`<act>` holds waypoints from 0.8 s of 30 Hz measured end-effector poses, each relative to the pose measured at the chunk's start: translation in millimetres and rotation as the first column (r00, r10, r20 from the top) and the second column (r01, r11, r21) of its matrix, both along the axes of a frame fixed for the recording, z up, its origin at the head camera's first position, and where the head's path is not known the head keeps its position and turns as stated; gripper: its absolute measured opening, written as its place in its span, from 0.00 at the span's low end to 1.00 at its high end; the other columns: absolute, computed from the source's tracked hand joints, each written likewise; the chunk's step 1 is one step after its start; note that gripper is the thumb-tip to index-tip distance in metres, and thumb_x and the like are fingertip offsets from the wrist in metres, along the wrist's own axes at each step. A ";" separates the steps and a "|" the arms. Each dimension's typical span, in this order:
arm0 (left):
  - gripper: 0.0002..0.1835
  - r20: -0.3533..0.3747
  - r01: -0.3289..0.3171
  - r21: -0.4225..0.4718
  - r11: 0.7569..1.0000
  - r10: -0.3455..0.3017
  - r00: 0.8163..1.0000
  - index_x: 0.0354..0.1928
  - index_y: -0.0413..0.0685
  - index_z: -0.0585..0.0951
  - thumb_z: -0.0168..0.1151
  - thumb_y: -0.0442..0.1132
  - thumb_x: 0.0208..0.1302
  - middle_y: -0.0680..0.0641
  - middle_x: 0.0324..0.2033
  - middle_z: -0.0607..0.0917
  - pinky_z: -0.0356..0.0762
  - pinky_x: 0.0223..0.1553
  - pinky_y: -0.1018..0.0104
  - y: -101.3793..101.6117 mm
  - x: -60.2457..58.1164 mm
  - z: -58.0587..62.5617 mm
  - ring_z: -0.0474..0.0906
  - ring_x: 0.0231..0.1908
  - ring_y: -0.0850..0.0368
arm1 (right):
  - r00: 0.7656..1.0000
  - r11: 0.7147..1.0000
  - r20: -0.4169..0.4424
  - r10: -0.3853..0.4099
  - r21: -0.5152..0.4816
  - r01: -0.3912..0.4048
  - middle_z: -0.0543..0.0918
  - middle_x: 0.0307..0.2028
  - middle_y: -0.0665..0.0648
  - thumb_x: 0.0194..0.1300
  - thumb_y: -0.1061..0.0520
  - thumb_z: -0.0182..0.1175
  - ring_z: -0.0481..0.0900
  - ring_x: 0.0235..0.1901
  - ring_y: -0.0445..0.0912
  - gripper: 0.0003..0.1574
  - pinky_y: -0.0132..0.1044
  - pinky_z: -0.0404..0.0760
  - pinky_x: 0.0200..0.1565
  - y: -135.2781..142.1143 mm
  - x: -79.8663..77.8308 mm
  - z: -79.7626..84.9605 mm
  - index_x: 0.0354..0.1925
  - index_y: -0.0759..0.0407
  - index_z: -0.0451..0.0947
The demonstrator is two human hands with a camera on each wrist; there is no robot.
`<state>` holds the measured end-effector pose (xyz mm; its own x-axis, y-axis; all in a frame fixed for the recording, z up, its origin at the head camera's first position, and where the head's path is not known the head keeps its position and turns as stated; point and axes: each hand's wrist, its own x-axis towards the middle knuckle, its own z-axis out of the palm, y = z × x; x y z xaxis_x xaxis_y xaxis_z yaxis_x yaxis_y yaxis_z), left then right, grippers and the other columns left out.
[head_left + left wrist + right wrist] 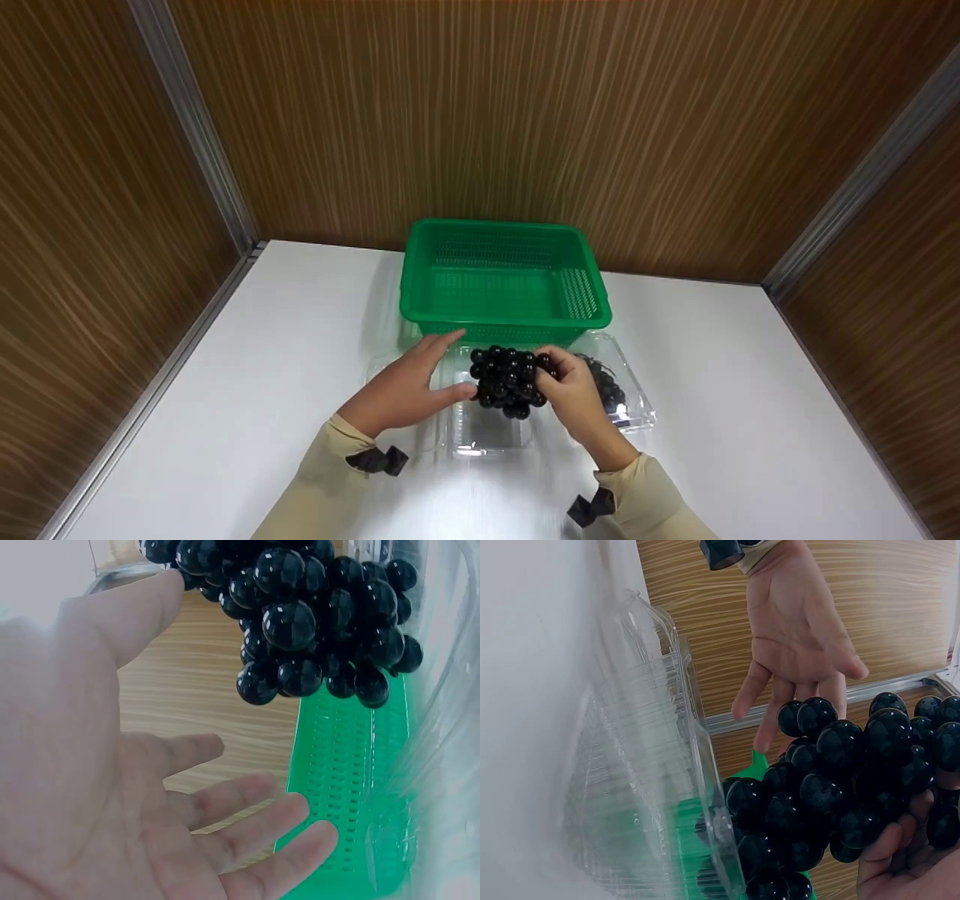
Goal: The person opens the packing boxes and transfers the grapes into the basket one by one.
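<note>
A bunch of shiny black grapes (508,379) is held up by my right hand (576,397), whose fingers and thumb grip its right side. In the right wrist view, curled fingers (891,849) show under the lower right of the grapes. Opposite them, my left hand (405,386) is spread, palm toward the bunch. Its thumb tip (166,596) is right at the edge of the grapes in the left wrist view, while the other fingers extend apart from them. Below the bunch sits a clear plastic box (480,439), partly hidden by the grapes.
Behind the hands stands a green plastic basket (506,322) with perforated sides. At the right, a clear container (634,397) with dark grapes (609,390) lies partly behind my right hand. A white table (315,300) carries everything, enclosed by wood-grain panels (487,112).
</note>
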<state>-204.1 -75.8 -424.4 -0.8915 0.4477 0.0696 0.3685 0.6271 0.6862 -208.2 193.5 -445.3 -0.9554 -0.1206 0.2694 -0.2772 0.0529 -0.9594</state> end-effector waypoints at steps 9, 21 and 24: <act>0.49 -0.016 -0.002 0.076 0.997 0.004 1.000 0.83 0.71 0.47 0.59 0.70 0.68 0.48 0.77 0.64 0.71 0.65 0.36 0.8 -2.2 -1.8 0.67 0.73 0.49 | 1.000 1.000 -0.029 0.000 -0.027 -0.001 0.79 0.33 0.52 0.62 0.74 0.54 0.75 0.33 0.41 0.06 0.31 0.77 0.34 0.7 0.3 1.4 0.39 0.74 0.77; 0.46 -0.019 0.002 0.081 0.997 0.000 1.000 0.83 0.66 0.49 0.57 0.68 0.72 0.50 0.79 0.60 0.69 0.67 0.36 2.1 0.4 1.6 0.68 0.72 0.48 | 0.999 1.000 -0.044 0.004 -0.028 -0.005 0.80 0.33 0.51 0.62 0.74 0.53 0.76 0.33 0.41 0.08 0.31 0.77 0.33 1.3 -0.4 4.2 0.40 0.75 0.76; 0.45 -0.029 0.008 0.083 0.996 -0.005 1.000 0.83 0.68 0.50 0.54 0.70 0.71 0.50 0.79 0.60 0.69 0.67 0.36 3.0 1.0 3.0 0.68 0.72 0.48 | 0.999 0.999 -0.045 -0.008 -0.033 0.006 0.79 0.33 0.51 0.62 0.74 0.53 0.76 0.33 0.41 0.09 0.30 0.77 0.34 1.7 -0.1 4.7 0.41 0.78 0.75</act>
<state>-203.1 -72.8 -421.4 -0.8856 0.4451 0.1328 0.3930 0.5656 0.7250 -208.3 195.2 -440.5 -0.9430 -0.1045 0.3161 -0.3201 0.0240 -0.9471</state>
